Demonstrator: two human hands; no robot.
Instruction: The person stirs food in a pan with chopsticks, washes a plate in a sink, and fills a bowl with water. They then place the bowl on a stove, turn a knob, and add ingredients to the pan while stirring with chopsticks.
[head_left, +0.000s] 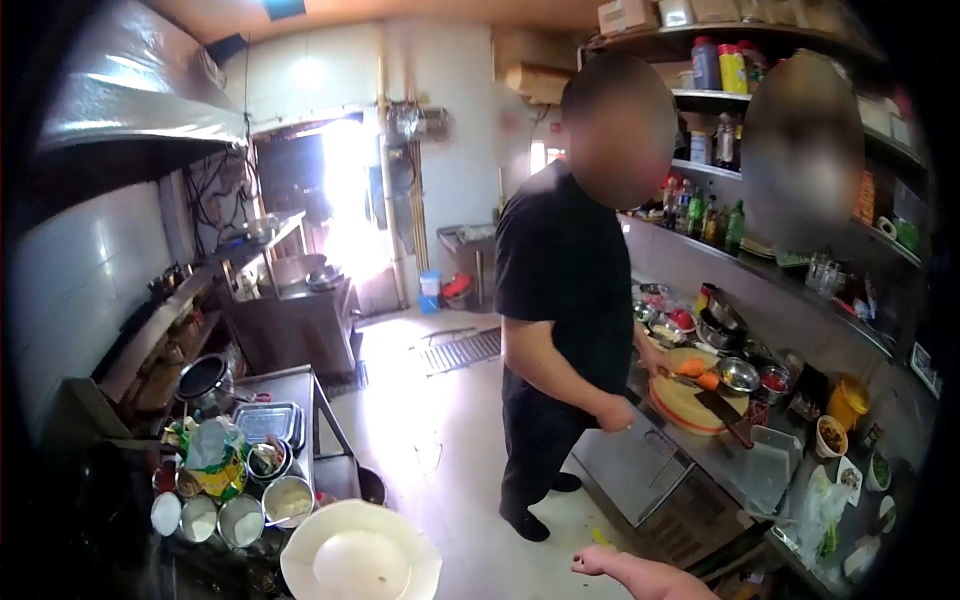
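My right hand (597,561) reaches in at the bottom, fingers curled in, held above the floor. Its palm side is hidden, so I cannot make out whether anything is inside. A small yellow-green scrap (600,537) shows just beyond it, apparently on the floor. My left hand is out of view. At the counter to the right stands a person in black (565,260). That person's far hand is by carrots (690,366) on a round cutting board (672,408), and their near hand hangs beside the counter. A cleaver (722,412) lies on the board.
A large pale basin (360,555) stands at the lower left, near metal pots (242,520) and a lidded tray (270,423). On the right counter (730,470) are a clear plastic container (772,468) and bowls. Shelves of bottles (735,225) hang above. A floor grate (460,350) lies behind the person.
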